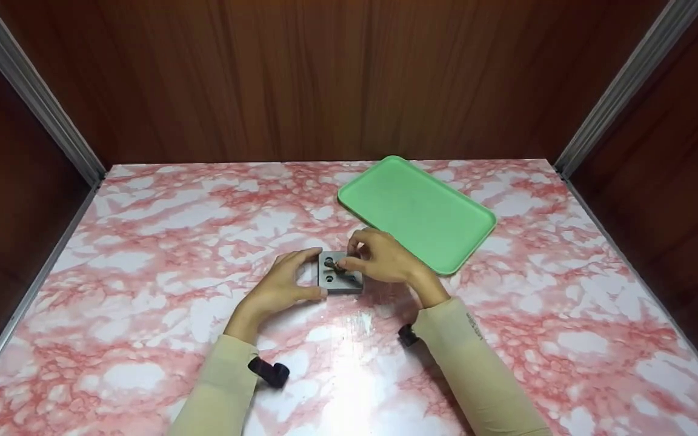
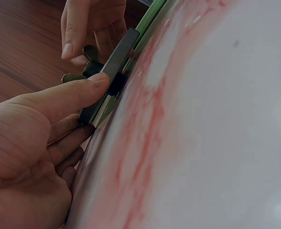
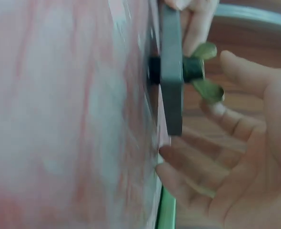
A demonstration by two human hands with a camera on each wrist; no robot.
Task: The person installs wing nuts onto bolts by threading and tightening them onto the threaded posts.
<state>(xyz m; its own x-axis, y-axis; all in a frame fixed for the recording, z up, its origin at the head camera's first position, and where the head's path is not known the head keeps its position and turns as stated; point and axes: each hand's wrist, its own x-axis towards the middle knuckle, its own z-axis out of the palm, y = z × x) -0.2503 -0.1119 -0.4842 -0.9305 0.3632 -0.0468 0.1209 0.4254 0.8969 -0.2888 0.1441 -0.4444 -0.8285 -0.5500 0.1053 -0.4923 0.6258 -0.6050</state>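
A small grey plate (image 1: 323, 286) with dark-rimmed holes is at the table's middle in the head view. A brass-coloured wing nut (image 3: 208, 90) stands out from a black collar (image 3: 193, 69) on its upper face. Another black piece (image 3: 154, 70) shows beneath the plate. My left hand (image 1: 282, 281) holds the plate by its edges, thumb at the near side. My right hand (image 1: 388, 257) is around the wing nut, fingers loosely bent. In the right wrist view its thumb is just short of one wing, and a fingertip meets or nearly meets the other.
A green tray (image 1: 412, 203) lies behind and to the right of the plate, beside my right hand. The red-and-white marbled table (image 1: 161, 242) is bounded by brown wood-patterned panels (image 1: 325, 79) at the back and sides. Black wrist devices (image 1: 269, 372) sit on both sleeves.
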